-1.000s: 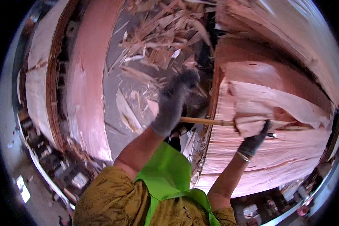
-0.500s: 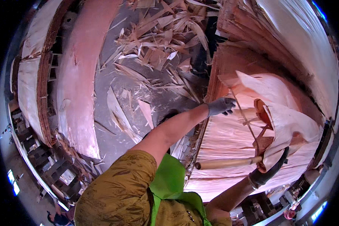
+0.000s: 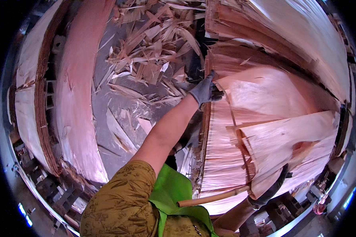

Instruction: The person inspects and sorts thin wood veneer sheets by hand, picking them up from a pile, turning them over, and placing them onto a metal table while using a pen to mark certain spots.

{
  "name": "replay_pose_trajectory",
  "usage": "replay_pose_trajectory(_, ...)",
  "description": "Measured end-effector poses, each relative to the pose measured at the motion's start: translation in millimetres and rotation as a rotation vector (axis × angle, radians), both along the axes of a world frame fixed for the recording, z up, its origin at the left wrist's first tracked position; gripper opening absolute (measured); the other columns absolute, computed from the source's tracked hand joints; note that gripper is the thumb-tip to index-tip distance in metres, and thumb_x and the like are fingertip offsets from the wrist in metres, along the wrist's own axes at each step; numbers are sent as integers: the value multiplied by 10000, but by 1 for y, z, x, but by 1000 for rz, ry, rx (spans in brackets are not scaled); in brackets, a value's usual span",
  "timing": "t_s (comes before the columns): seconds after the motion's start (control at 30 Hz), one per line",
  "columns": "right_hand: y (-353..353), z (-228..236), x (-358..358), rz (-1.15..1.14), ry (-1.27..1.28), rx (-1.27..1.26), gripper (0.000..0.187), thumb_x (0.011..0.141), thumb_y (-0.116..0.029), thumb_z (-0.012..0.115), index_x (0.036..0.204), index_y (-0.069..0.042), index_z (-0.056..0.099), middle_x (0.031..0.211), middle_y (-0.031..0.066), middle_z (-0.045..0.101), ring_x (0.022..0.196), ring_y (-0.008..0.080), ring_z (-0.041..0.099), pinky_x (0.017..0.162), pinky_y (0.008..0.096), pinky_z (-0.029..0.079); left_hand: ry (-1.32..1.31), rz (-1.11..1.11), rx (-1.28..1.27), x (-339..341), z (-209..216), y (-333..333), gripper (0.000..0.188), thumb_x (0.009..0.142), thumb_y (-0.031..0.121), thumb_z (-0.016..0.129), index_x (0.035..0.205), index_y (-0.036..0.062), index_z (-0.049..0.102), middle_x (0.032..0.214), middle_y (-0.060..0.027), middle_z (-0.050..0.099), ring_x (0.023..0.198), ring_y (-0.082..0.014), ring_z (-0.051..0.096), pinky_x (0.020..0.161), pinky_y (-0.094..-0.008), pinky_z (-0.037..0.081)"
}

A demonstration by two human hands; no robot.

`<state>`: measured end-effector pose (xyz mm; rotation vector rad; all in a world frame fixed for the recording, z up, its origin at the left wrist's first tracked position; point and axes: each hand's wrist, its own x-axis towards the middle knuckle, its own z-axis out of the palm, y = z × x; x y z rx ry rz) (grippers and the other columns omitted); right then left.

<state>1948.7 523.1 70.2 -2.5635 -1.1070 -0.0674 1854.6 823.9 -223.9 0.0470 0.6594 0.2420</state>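
Scraps (image 3: 150, 51) litter the floor (image 3: 110, 104). The gloved left hand (image 3: 206, 91), half open, thumb apart, meets the stack's (image 3: 221, 158) edge; I cannot tell whether it pinches anything. A stick (image 3: 213, 197) juts from the folded sheet (image 3: 292, 132) atop the stack. The right hand (image 3: 273, 190) touches that fold, its grip hidden.

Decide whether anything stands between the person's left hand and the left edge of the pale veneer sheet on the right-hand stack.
Nothing visible does: the left hand is at that edge of the veneer sheet, though contact is unclear. The wooden stick is nearer the body, by the right hand.
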Motion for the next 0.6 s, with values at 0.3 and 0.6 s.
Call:
replay_pose_trajectory(0.3,-90,-65,-11,-539,852,740,418,952,-162,402,1319,39,392,1310,108,456,1233,198,388,1080,327,255,197,41,700,29,101,8,129,828,191,642,883,74,642,840,-36,618,743,-161,591,641,-305,513)
replay_pose_trajectory(0.6,-156,-83,-23,-897,1397,1228,444,800,-248,651,1169,-31,532,1013,42,595,932,199,566,921,299,412,250,-137,1044,23,257,-75,144,800,116,668,917,34,646,802,34,609,696,-68,541,637,-216,448)
